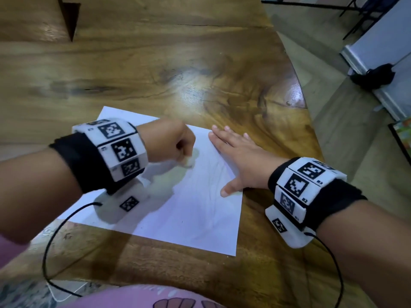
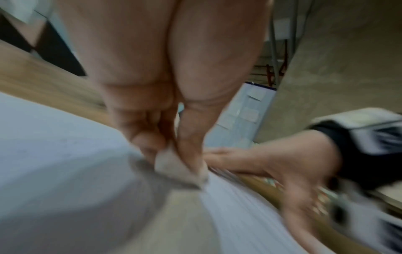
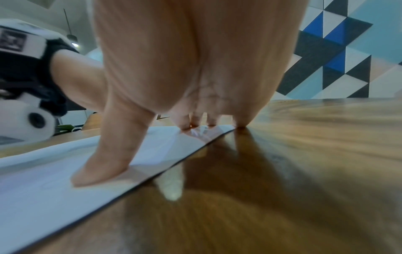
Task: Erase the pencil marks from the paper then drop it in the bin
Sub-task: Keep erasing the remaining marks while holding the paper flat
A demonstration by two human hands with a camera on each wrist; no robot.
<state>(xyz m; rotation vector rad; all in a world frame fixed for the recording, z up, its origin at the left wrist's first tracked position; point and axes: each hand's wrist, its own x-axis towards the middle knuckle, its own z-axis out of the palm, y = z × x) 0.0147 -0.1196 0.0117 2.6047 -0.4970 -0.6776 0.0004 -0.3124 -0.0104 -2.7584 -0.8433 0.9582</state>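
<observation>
A white sheet of paper [image 1: 191, 210] with faint pencil lines lies flat on the wooden table [image 1: 155, 70]. My left hand [image 1: 175, 145] is curled in a fist over the sheet's upper middle and pinches a small white eraser [image 1: 189, 162], whose end touches the paper. In the left wrist view the eraser [image 2: 174, 168] sits between thumb and fingers, blurred by motion, on the paper [image 2: 54, 137]. My right hand [image 1: 235, 156] lies flat with fingers spread on the sheet's right edge. The right wrist view shows its thumb [image 3: 108, 163] and fingertips pressing the paper [image 3: 39, 197].
The table's curved right edge [image 1: 311, 121] drops to a tiled floor. A dark triangular object [image 1: 71, 18] stands at the far left of the table. A black cable [image 1: 51, 247] loops from my left wrist over the near table edge.
</observation>
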